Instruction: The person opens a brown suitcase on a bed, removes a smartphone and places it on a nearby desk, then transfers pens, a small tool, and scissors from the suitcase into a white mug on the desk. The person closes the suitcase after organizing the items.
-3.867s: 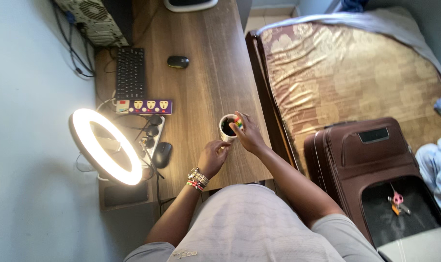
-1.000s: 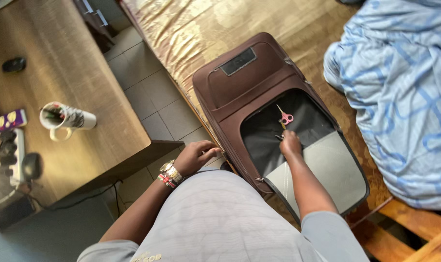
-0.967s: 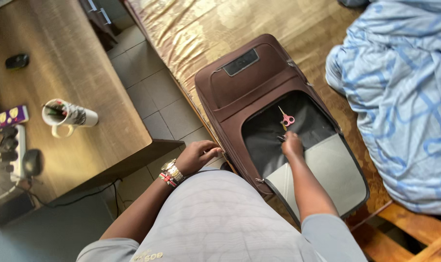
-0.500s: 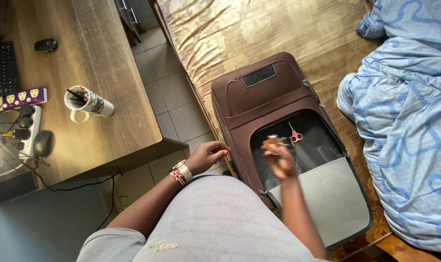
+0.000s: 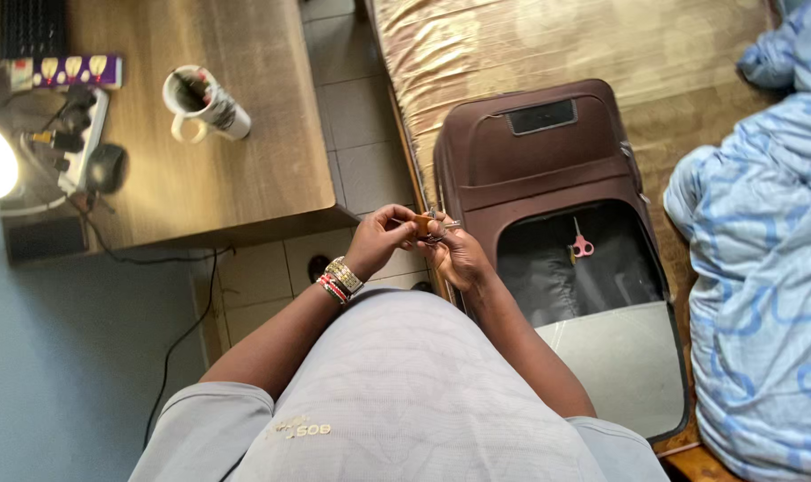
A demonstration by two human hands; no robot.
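Both hands meet at the waist, the left hand (image 5: pixel 376 239) and right hand (image 5: pixel 454 254) pinching a small orange-handled tool (image 5: pixel 426 222) between fingertips, close enough to handle together.

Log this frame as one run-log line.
left hand: holds small orange item | right hand: same item | pink scissors: in open suitcase

left hand (image 5: pixel 377 241), right hand (image 5: pixel 456 254), fingertips meeting (grip pinched); elbows bent
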